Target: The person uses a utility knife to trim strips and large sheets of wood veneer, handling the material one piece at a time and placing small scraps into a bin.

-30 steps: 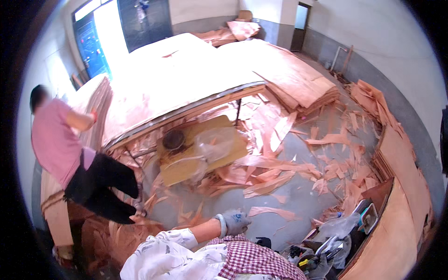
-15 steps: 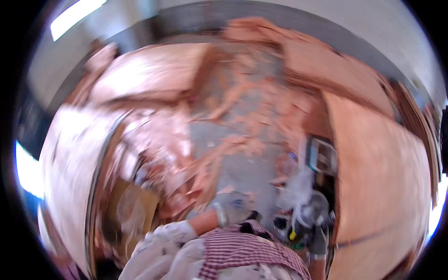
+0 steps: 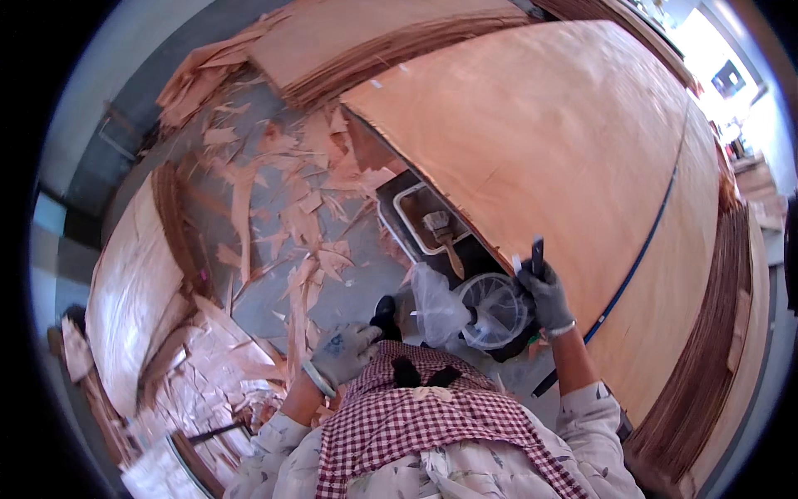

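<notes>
My right hand [image 3: 549, 301], in a grey glove, is closed around a small black-handled tool [image 3: 538, 251] at the near edge of a large wood sheet [image 3: 540, 150]. A pale tip shows beside its fingers; I cannot make out the tool's kind. My left hand [image 3: 342, 353], in a pale glove with a blue mark, hangs by the checked apron [image 3: 449, 416] with fingers loosely stretched and nothing seen in them. Between the hands, a clear plastic bag [image 3: 440, 308] lies against a round, clear-covered container [image 3: 493, 311].
A brush [image 3: 444, 237] rests in a white-rimmed tray [image 3: 407, 218] beside the sheet stack. Torn veneer scraps [image 3: 303, 216] litter the grey floor. More stacked sheets stand at the back [image 3: 374, 37] and left [image 3: 133, 283]. A dark blue strip [image 3: 636, 266] crosses the right sheet.
My view has swung to the right, bringing the right-hand wood stack nearer the centre. My right hand has risen from beside the container to the sheet's edge, with the black-handled tool now visible.
</notes>
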`<state>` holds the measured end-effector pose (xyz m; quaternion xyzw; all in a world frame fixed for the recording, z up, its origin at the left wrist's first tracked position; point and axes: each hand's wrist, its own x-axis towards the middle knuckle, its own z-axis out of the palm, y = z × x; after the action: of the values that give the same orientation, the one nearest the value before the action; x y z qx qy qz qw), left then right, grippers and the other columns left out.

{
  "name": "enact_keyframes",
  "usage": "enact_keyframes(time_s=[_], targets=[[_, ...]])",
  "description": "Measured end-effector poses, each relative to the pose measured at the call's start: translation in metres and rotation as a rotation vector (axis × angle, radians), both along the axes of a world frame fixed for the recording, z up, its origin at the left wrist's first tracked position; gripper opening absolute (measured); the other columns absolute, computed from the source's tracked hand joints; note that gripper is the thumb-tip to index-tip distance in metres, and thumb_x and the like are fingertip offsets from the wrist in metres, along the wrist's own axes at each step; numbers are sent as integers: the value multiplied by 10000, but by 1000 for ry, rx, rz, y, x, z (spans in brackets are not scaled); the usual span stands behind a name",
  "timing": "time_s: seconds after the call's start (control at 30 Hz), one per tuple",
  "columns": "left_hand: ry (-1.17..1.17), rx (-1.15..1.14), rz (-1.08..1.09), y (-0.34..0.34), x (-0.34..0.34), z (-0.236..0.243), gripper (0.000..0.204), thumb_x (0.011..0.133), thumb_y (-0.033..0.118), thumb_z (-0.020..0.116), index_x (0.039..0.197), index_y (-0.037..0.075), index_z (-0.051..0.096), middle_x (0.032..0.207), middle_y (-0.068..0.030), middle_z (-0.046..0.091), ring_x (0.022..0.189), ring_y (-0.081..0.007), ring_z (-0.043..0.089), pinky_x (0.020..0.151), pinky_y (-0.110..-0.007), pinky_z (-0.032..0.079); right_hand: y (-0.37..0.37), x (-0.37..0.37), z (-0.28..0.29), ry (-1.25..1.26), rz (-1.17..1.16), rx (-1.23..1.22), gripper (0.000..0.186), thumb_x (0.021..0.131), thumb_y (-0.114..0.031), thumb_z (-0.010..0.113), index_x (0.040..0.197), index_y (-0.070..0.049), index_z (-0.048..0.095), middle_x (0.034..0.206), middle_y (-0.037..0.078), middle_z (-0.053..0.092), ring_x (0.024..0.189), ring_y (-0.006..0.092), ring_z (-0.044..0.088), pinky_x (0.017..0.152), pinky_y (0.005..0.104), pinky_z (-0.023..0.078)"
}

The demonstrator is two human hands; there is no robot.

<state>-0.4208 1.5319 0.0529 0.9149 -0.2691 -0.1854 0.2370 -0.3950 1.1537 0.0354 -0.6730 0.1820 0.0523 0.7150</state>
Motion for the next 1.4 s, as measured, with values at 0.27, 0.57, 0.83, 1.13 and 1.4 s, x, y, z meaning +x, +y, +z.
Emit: enact_keyframes(time_s=[0.27, 0.57, 0.83, 1.13, 1.4], targets=[[-131, -197, -315, -50, 171, -18, 282, 773, 155, 560, 1017, 14, 571, 1022, -168, 575, 923, -335, 550, 797, -406, 445, 24, 144, 2, -43, -26, 8, 161, 836, -145, 592, 949, -39, 546, 702, 5, 559, 516, 68, 474, 455, 198, 372], [-436, -307, -456, -168, 275, -51, 577, 785, 268, 567, 1285, 29, 408, 1300, -168, 436, 1228, -314, 385, 1052, -416, 258, 10, 193, -52, 147, -64, -208, 200, 769, -163, 658, 856, -37, 530, 678, 26, 550, 543, 100, 488, 482, 260, 403], [-467, -6, -574, -201, 282, -76, 524, 820, 388, 494, 1302, 199, 414, 1343, -133, 385, 1237, -299, 353, 1019, -459, 240, -8, 125, -22, 188, -273, -255, 190, 811, -124, 585, 938, 7, 531, 722, 70, 586, 586, 111, 558, 459, 248, 450], [-330, -340, -85, -113, 336, -77, 352, 784, 227, 546, 1119, 120, 566, 1212, -180, 491, 1095, -333, 492, 916, -414, 397, -116, -128, -47, 522, -657, -1073, 346, 695, -113, 665, 1004, 11, 568, 966, 188, 584, 909, 305, 568, 799, 385, 445], [155, -422, 781, -10, 462, -94, 344, 821, 181, 515, 1117, 6, 524, 976, -170, 602, 883, -322, 576, 772, -389, 470, -114, -151, -86, 390, -622, -1006, 179, 738, -127, 615, 825, 16, 552, 743, 164, 574, 704, 302, 559, 663, 392, 442]])
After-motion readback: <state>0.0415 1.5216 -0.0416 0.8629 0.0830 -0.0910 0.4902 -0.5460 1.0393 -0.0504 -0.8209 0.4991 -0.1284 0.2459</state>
